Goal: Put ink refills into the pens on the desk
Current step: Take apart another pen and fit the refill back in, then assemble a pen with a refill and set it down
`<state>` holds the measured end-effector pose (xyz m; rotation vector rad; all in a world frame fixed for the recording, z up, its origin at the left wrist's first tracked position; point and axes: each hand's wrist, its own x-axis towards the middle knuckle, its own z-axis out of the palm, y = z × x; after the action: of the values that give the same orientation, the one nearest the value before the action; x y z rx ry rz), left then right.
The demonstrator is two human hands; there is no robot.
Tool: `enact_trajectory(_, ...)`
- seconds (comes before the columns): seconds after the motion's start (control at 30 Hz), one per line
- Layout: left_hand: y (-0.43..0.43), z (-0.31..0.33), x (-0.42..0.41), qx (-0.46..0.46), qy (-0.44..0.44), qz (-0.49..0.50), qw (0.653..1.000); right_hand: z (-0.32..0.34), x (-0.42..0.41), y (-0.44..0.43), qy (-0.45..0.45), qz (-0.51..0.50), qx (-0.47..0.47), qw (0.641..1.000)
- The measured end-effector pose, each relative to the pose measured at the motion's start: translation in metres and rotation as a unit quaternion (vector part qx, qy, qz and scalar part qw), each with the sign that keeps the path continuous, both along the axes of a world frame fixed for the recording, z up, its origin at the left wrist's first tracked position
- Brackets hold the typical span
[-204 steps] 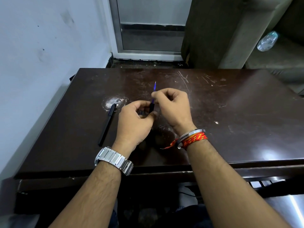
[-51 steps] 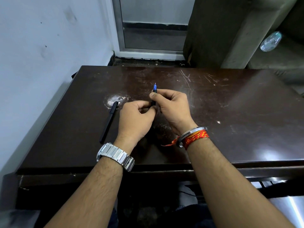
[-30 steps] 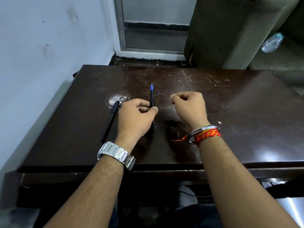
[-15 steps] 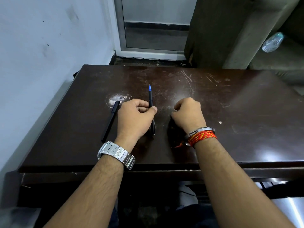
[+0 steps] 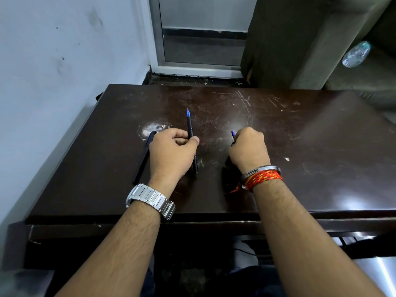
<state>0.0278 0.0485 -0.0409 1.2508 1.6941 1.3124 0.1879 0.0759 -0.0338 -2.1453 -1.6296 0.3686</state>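
**One pen looks filled, more left to do**

One slim black plastic pen with a blue tip (image 5: 189,127) stands out as the likely finished item. Its blue point shows at the far end of the barrel, which suggests a refill is seated inside. The left hand (image 5: 171,153) grips this pen near its middle, fingers curled round it and thumb pressed on the barrel. The pen lies lengthwise, pointing away, low over the dark brown scratched wooden surface (image 5: 300,146); whether its near end touches the wood is hard to tell.

To the right, well apart from that pen, the right hand (image 5: 249,150) is closed in a fist on a thin blue-pointed piece (image 5: 232,133). Only its tip and a dark bit below poke out on the fist's left side. It may be a loose refill or another pen; the fingers hide too much to say.

A second long black pen (image 5: 142,161) lies flat on the surface just left of the left hand, untouched. Nothing shows whether it holds ink.

By this reading the job is partway through: one pen seems done, and the right hand's item and the lying pen remain.
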Motion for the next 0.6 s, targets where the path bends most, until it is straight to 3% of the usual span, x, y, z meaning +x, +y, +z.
enact_trajectory(0.37, 0.002, 0.012, -0.018, 0.006, 0.031, 0.145, 0.989, 0.001, -0.002, -0.002, -0.012, 0.009, 0.008, 1.0)
enact_trajectory(0.6, -0.004, 0.006, -0.002, -0.039, 0.163, 0.058, 0.984, 0.002, -0.013, -0.006, 0.029, 0.024, 0.059, 0.998)
